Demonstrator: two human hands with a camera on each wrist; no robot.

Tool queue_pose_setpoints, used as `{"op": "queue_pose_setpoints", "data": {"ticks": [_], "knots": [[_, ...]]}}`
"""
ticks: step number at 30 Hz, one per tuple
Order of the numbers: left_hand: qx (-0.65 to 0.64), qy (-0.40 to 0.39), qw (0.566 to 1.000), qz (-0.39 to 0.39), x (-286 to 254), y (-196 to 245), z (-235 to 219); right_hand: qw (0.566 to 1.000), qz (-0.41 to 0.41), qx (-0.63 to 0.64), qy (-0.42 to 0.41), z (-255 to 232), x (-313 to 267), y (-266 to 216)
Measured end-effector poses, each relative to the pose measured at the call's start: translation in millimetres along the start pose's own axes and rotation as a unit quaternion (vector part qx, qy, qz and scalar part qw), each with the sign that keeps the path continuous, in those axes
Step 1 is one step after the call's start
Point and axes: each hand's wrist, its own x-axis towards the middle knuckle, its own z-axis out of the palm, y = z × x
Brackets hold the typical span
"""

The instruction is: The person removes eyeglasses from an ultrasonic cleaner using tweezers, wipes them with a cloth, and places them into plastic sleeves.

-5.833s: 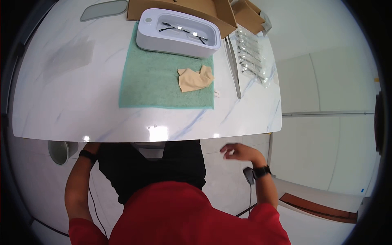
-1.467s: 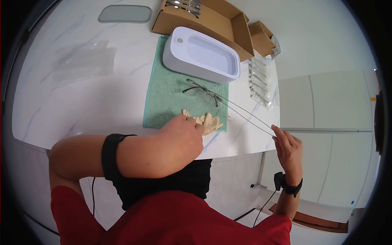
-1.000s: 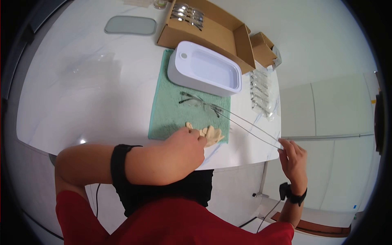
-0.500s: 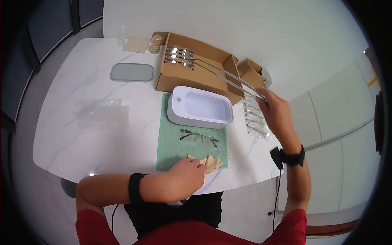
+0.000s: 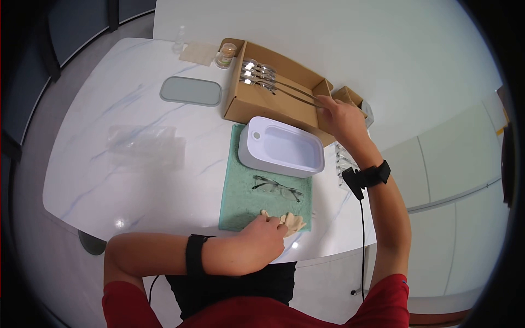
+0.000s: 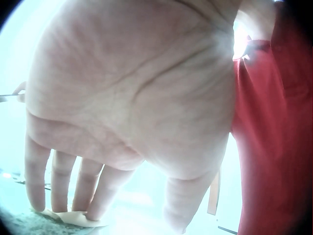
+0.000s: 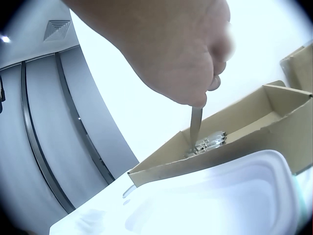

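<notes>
My right hand (image 5: 345,121) pinches the end of long metal tweezers (image 5: 298,94), whose tips reach the row of glasses (image 5: 257,74) in the cardboard box (image 5: 284,112). In the right wrist view the tweezers (image 7: 196,123) point down to those glasses (image 7: 209,143). My left hand (image 5: 257,246) rests with its fingertips on the beige cloth (image 5: 294,223) at the towel's near edge; its fingers reach down fairly straight in the left wrist view, touching the cloth (image 6: 78,218). One pair of glasses (image 5: 276,188) lies on the green towel (image 5: 235,202), between cloth and cleaner.
The white cleaner (image 5: 281,147), lidless, stands on the towel's far part. Left of the box lie a grey lid (image 5: 191,91) and clear plastic bags (image 5: 146,147). A jar (image 5: 225,56) and small bottle (image 5: 179,39) stand behind. Bagged glasses (image 5: 344,164) lie under my right forearm.
Earlier the tweezers were at the glasses on the towel; they have moved away to the row in the box. The left hand has stayed on the cloth.
</notes>
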Motion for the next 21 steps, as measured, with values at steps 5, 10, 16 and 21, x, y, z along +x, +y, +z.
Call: {"op": "queue_pose_setpoints", "data": {"ticks": [5,10,16,21], "knots": [[0.002,0.001,1.000,-0.006,1,2,-2,1.000,-0.003,0.000,0.013,1,-4,2],[0.006,0.010,1.000,-0.003,0,1,-1,1.000,-0.006,-0.001,0.023,7,-3,5],[0.009,0.005,1.000,0.000,1,1,0,0.999,-0.030,0.009,0.035,15,1,10],[0.012,0.017,1.000,-0.003,1,1,3,0.997,-0.045,0.030,0.055,3,-12,9]]}}
